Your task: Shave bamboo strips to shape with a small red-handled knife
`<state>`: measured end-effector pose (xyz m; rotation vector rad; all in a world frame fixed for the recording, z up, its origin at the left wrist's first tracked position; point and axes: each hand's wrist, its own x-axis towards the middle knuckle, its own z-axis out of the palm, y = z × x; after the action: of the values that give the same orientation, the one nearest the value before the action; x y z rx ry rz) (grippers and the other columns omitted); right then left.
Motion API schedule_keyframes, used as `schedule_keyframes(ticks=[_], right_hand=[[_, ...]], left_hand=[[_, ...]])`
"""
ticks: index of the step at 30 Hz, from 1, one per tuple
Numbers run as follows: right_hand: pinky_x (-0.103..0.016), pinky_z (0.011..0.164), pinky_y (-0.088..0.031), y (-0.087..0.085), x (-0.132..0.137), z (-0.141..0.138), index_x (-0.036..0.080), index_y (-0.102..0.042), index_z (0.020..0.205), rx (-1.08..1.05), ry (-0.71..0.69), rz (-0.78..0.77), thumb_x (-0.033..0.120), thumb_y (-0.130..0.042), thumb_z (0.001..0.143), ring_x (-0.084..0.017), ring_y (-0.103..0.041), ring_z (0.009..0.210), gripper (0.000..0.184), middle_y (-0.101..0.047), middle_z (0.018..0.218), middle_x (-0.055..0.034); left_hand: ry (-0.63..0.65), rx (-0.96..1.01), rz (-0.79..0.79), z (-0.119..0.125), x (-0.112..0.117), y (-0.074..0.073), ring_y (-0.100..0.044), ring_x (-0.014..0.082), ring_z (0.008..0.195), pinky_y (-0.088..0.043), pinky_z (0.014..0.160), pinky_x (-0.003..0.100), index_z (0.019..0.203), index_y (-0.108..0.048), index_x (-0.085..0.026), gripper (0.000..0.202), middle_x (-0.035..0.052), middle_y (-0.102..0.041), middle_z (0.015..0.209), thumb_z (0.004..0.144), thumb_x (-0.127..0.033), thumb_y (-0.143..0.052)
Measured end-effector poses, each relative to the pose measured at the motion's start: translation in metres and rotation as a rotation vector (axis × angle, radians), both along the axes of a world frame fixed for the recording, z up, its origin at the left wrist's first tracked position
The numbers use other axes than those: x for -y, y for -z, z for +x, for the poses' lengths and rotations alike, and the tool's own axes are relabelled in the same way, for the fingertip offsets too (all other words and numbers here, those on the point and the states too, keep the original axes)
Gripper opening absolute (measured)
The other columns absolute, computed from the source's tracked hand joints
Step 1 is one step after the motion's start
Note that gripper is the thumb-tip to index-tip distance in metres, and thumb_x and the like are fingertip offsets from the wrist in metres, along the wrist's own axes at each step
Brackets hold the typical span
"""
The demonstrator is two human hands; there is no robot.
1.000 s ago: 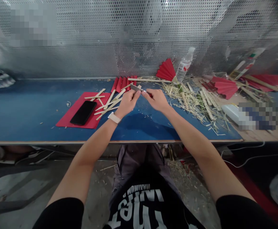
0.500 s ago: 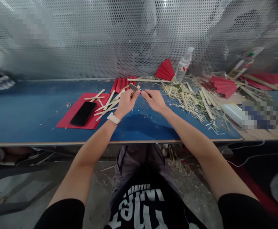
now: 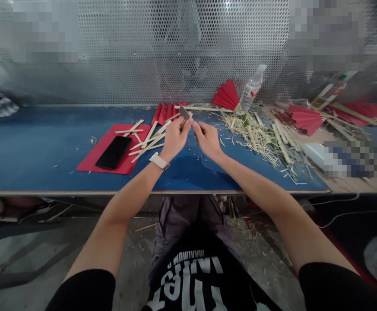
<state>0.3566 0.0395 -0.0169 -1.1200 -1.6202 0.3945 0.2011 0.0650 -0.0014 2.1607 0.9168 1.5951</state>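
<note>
Above the middle of the blue table, my left hand [image 3: 175, 137] and my right hand [image 3: 207, 138] meet fingertip to fingertip, both closed. A small knife [image 3: 184, 112] points its grey blade up and to the left past my left fingers. Its handle end is mostly hidden and appears to lie in my right fingers. The pale tip of a bamboo strip [image 3: 190, 115] shows against the blade, pinched by my left hand. Left of my hands, several loose bamboo strips [image 3: 149, 140] lie crossed, partly on red paper [image 3: 91, 160]. Behind sits pleated red paper [image 3: 164, 114].
A black phone [image 3: 113, 152] rests on the red paper. Toward the right are bamboo shavings [image 3: 259, 140], a red paper fan [image 3: 226, 96], a plastic bottle [image 3: 252, 88] and another red fan [image 3: 306, 120]. A perforated metal panel [image 3: 110, 65] rises behind the table.
The blade has tilted from nearly flat to a steeper upward angle. My hands have shifted slightly, with the fingertips drawn closer together.
</note>
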Motion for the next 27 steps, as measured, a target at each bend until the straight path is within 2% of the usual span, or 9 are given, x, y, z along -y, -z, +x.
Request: schedule_keyframes(ticks=[5,8,11,14,19,22,23,24,27], right_hand=[[-0.034,0.06,-0.04,-0.009,-0.003,0.002,0.027,-0.057,0.082,-0.097,0.046,-0.06,0.099,-0.03,0.103,-0.018,-0.052,0.062,0.079,-0.05,0.066,-0.0007],[-0.034,0.059,-0.041,-0.017,-0.006,0.016,0.027,-0.067,0.091,-0.053,0.017,-0.109,0.094,-0.038,0.105,-0.018,-0.054,0.062,0.075,-0.056,0.067,-0.002],[-0.036,0.063,-0.045,-0.021,-0.007,0.03,0.026,-0.067,0.085,0.002,0.076,-0.133,0.081,-0.036,0.114,-0.02,-0.059,0.063,0.07,-0.06,0.067,-0.004],[-0.039,0.071,-0.048,-0.021,-0.01,0.04,0.026,-0.063,0.074,0.175,0.134,-0.25,0.068,-0.04,0.118,-0.022,-0.064,0.067,0.065,-0.062,0.065,-0.006],[-0.045,0.081,-0.048,-0.028,-0.014,0.051,0.023,-0.063,0.064,0.615,0.129,-0.571,0.062,-0.055,0.115,-0.029,-0.067,0.076,0.065,-0.065,0.068,-0.013],[-0.042,0.077,-0.045,-0.051,0.007,0.05,0.024,-0.053,0.059,0.623,0.212,-0.413,0.061,-0.06,0.113,-0.026,-0.063,0.078,0.066,-0.058,0.065,-0.0108],[-0.04,0.075,-0.044,-0.062,0.022,0.046,0.024,-0.049,0.059,0.556,0.181,-0.301,0.064,-0.061,0.112,-0.023,-0.059,0.075,0.068,-0.053,0.063,-0.0075],[-0.037,0.073,-0.043,-0.073,0.039,0.04,0.025,-0.047,0.061,0.477,0.051,-0.202,0.07,-0.06,0.111,-0.02,-0.055,0.072,0.069,-0.049,0.062,-0.004],[-0.032,0.067,-0.039,-0.107,0.104,0.014,0.025,-0.041,0.065,0.247,-0.544,-0.007,0.089,-0.051,0.106,-0.014,-0.043,0.068,0.077,-0.042,0.062,0.0031]], left_hand=[[0.016,0.076,0.018,0.005,-0.001,0.007,-0.032,0.0124,0.057,-0.026,0.056,0.037,0.068,-0.032,-0.025,0.071,-0.004,-0.032,0.06,0.109,-0.079,-0.054],[0.07,0.115,0.029,0.006,-0.004,0.01,-0.032,0.0135,0.056,-0.025,0.055,0.037,0.07,-0.035,-0.025,0.07,-0.0038,-0.033,0.062,0.108,-0.08,-0.056],[0.103,0.13,0.018,0.003,-0.007,0.009,-0.035,0.0133,0.056,-0.028,0.056,0.036,0.072,-0.04,-0.024,0.066,-0.0038,-0.036,0.064,0.108,-0.077,-0.059],[0.13,0.127,-0.005,-0.001,-0.008,0.005,-0.035,0.0129,0.058,-0.028,0.057,0.035,0.075,-0.043,-0.024,0.063,-0.004,-0.037,0.066,0.108,-0.075,-0.061],[0.149,0.142,-0.037,-0.003,-0.008,0.004,-0.035,0.0126,0.057,-0.028,0.057,0.035,0.076,-0.045,-0.024,0.063,-0.0042,-0.036,0.067,0.107,-0.076,-0.061],[0.119,0.151,-0.038,-0.003,-0.009,0.006,-0.034,0.0125,0.057,-0.027,0.057,0.035,0.075,-0.044,-0.024,0.063,-0.0042,-0.036,0.067,0.108,-0.076,-0.061],[0.108,0.155,-0.036,-0.003,-0.01,0.006,-0.034,0.0124,0.058,-0.027,0.057,0.035,0.076,-0.043,-0.024,0.064,-0.0041,-0.036,0.067,0.108,-0.076,-0.061],[0.101,0.157,-0.036,-0.004,-0.011,0.007,-0.034,0.0123,0.058,-0.027,0.057,0.035,0.076,-0.044,-0.024,0.064,-0.004,-0.037,0.067,0.107,-0.076,-0.061],[0.108,0.15,-0.053,-0.007,-0.016,0.01,-0.033,0.0113,0.059,-0.027,0.057,0.034,0.077,-0.045,-0.023,0.064,-0.0044,-0.037,0.067,0.106,-0.077,-0.063]])
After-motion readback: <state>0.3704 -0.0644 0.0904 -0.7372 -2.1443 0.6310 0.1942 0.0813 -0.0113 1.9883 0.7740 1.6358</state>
